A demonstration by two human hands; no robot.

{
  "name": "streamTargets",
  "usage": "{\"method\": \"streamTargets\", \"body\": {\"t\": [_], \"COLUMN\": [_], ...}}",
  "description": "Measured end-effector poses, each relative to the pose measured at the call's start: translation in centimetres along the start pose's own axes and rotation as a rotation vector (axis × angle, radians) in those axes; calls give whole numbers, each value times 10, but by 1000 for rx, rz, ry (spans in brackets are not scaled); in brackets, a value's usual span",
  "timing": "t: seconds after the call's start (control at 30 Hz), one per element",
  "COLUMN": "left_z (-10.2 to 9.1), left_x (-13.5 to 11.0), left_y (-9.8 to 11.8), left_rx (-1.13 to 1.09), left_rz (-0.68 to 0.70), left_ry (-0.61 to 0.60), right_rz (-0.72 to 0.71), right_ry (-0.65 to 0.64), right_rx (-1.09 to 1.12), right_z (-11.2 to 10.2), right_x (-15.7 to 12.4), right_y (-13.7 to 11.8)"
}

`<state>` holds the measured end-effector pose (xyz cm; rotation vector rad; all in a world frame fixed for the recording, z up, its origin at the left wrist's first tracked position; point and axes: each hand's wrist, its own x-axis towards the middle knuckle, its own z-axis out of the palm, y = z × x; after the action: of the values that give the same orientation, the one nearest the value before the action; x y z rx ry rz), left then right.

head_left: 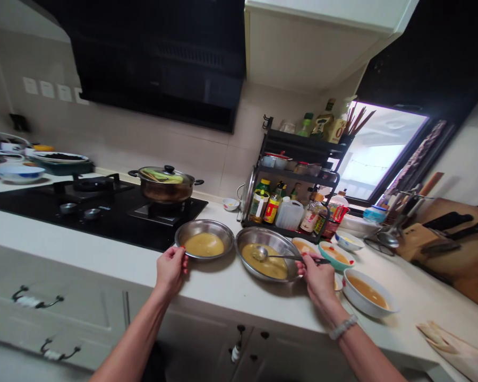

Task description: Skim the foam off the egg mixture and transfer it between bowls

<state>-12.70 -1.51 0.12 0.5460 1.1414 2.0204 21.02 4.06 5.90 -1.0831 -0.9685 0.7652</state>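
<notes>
My left hand [170, 268] grips the near rim of a shallow steel pan [219, 231] holding a thin yellow layer of batter. My right hand [317, 276] is closed on the handle of a ladle [281, 257], whose bowl rests in a larger steel basin [281, 240] of yellow batter. Both vessels sit side by side on the white counter [223, 284], just in front of the black hob.
A lidded pot [166, 183] stands on the black gas hob [43, 204]. A black rack [292, 175] of bottles and jars is behind the basin. Bowls of sauce [367, 293] sit right of my hand, knives and a wooden board [462, 239] farther right. Cabinet drawers run below.
</notes>
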Motion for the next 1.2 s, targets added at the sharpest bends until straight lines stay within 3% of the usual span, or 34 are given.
{"method": "streamTargets", "body": {"t": [0.23, 0.5, 0.63, 0.8, 0.9, 1.0, 1.1, 1.2], "left_z": [-1, 0, 0, 1, 1, 1, 1, 1], "left_x": [1, 1, 3, 3, 2, 0, 0, 1], "left_y": [-2, -2, -3, -3, -2, -1, 0, -1], "left_rx": [5, 3, 1, 2, 11, 22, 30, 27], "left_rz": [0, 5, 5, 2, 9, 17, 10, 4], "left_ry": [-5, -8, -10, -7, 4, 15, 11, 1], "right_rz": [130, 60, 16, -48, -131, -296, -498, -569], "right_ry": [-33, -62, -93, -164, -245, -391, -521, -495], "right_rx": [110, 125, 163, 147, 46, -76, -158, -228], "right_z": [-2, 6, 22, 59, 78, 85, 77, 58], "right_x": [-1, -8, -12, -20, -31, -45, -53, -45], "right_y": [-17, -42, -59, -66, -59, -49, -42, -35]}}
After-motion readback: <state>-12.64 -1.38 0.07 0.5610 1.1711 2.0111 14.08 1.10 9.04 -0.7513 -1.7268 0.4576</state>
